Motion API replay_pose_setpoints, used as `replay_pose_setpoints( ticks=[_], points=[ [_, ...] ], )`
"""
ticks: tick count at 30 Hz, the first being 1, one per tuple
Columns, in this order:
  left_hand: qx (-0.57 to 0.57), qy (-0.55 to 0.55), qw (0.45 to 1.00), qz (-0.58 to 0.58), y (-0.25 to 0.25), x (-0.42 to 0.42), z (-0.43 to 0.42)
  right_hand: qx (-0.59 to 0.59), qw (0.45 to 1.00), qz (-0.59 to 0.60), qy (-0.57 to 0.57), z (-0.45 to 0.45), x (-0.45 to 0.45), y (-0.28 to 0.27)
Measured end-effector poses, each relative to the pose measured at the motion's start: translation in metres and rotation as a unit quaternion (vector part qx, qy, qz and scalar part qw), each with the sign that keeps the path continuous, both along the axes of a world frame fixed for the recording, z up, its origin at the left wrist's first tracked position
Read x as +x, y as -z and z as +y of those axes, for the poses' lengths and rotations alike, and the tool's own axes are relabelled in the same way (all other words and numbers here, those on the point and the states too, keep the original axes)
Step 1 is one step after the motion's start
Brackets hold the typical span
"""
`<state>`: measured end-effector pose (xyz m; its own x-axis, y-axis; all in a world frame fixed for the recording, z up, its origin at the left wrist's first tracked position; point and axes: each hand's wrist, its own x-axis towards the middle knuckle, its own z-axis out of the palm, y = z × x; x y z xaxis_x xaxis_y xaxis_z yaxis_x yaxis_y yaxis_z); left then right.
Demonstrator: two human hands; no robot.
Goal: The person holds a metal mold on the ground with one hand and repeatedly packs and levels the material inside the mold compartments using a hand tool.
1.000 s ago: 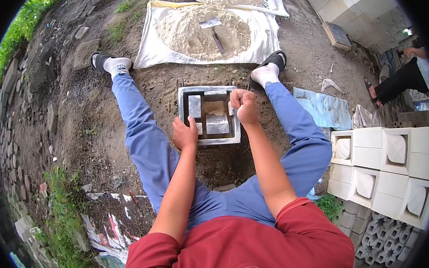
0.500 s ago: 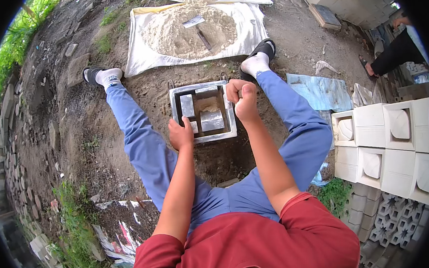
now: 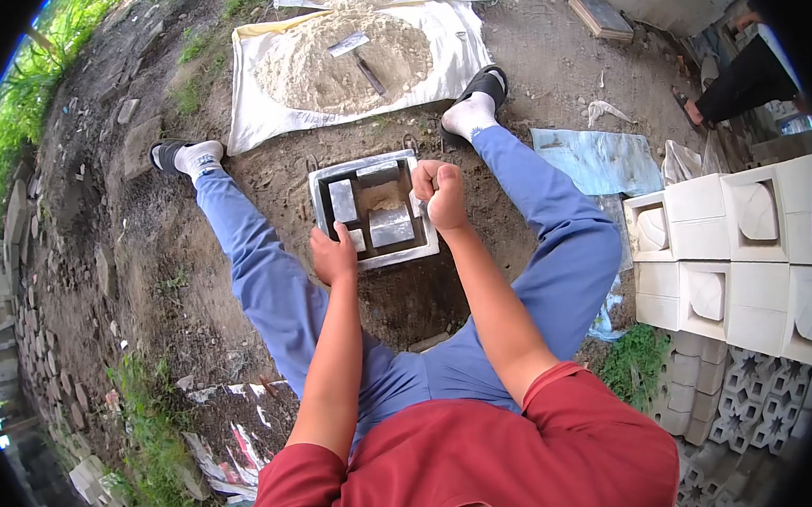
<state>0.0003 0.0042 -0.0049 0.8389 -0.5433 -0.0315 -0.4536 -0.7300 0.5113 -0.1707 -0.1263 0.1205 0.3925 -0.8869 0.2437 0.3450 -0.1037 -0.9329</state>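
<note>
Block mould (image 3: 397, 258) sits between my legs (image 3: 262, 248), inserts (image 3: 342, 202) seated, cavity unfilled to the rim; left hand (image 3: 335, 256) open against its side, right hand (image 3: 444, 200) fisted, contents not determinable.

There are one square metal box (image 3: 393, 258), one trowel (image 3: 359, 58) and one blue sheet (image 3: 596, 160). I count two white sheets (image 3: 247, 124) and two heaps of pale powder (image 3: 320, 68). Four white blocks (image 3: 757, 219) show a hollow face.
</note>
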Motion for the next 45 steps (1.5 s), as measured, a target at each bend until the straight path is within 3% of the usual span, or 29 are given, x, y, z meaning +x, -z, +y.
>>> replay_pose_setpoints(
  ticks=[4, 6, 9, 15, 18, 23, 25, 27, 35, 39, 41, 43, 45],
  points=[
    [0.016, -0.007, 1.000, 0.008, -0.004, 0.001, -0.008, -0.079, 0.997, 0.007, -0.022, 0.000, 0.002, -0.041],
    [0.013, -0.016, 1.000, -0.012, -0.004, 0.004, -0.007, -0.067, 0.997, -0.004, -0.030, 0.002, 0.007, -0.031],
    [0.021, -0.009, 1.000, -0.002, -0.006, 0.001, -0.005, -0.063, 0.994, 0.064, -0.061, 0.001, 0.011, 0.032],
    [-0.001, -0.003, 1.000, -0.013, -0.001, 0.003, -0.009, -0.059, 0.997, 0.046, -0.017, 0.000, 0.014, 0.036],
    [0.003, -0.003, 1.000, -0.013, 0.001, 0.001, -0.008, -0.020, 1.000, -0.013, -0.018, -0.002, 0.001, 0.008],
    [0.009, -0.007, 1.000, -0.011, 0.001, 0.003, -0.011, -0.067, 0.998, -0.011, -0.012, 0.000, -0.003, -0.054],
    [0.012, -0.009, 1.000, -0.010, -0.001, 0.004, -0.010, -0.059, 0.998, 0.003, -0.017, 0.000, 0.000, -0.023],
    [0.013, -0.007, 1.000, -0.007, -0.003, 0.001, -0.006, -0.054, 0.998, 0.022, -0.036, -0.001, -0.002, 0.057],
    [-0.008, 0.004, 1.000, -0.012, 0.000, 0.007, -0.006, 0.000, 0.999, -0.038, 0.018, -0.001, 0.003, 0.026],
    [-0.002, -0.003, 1.000, -0.019, 0.002, 0.004, -0.006, -0.036, 0.999, -0.034, 0.013, 0.005, -0.004, -0.051],
    [0.005, -0.002, 1.000, -0.016, 0.000, 0.004, -0.007, -0.053, 0.998, -0.032, 0.015, 0.006, -0.004, -0.060],
    [0.010, -0.006, 1.000, -0.022, -0.001, 0.004, -0.007, -0.083, 0.996, -0.002, 0.014, 0.007, -0.003, -0.051],
    [0.014, -0.006, 1.000, -0.022, -0.003, 0.007, -0.006, -0.074, 0.997, 0.008, -0.007, 0.009, 0.005, 0.036]
  ],
)
